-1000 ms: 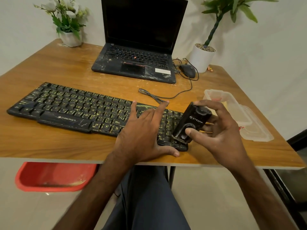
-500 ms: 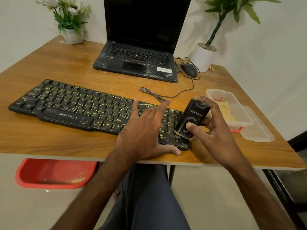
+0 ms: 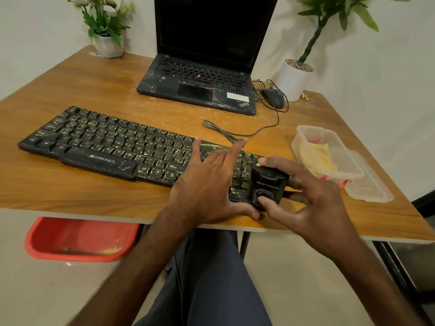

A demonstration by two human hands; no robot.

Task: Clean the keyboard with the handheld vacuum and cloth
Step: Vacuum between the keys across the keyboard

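Note:
A long black keyboard (image 3: 113, 147) with yellow-lit keys lies across the wooden desk (image 3: 70, 191). My left hand (image 3: 207, 184) rests flat on its right part, fingers spread, thumb at the near edge. My right hand (image 3: 313, 203) grips a small black handheld vacuum (image 3: 268, 184), which sits on the keyboard's right end, thumb on its front and a finger on its top. A yellow cloth (image 3: 317, 158) lies in a clear plastic box (image 3: 329, 137) to the right.
A black laptop (image 3: 200, 83) stands open at the back, with a mouse (image 3: 273, 97) and its cable (image 3: 235, 135) beside it. A loose lid (image 3: 372, 187) lies by the box. Potted plants (image 3: 108, 43) (image 3: 294, 78) occupy both back corners. A red bin (image 3: 77, 238) sits under the desk.
My right hand has lowered the vacuum from a tilted hold to sit on the keyboard's right end near the front edge. My left hand stays pressed on the keyboard.

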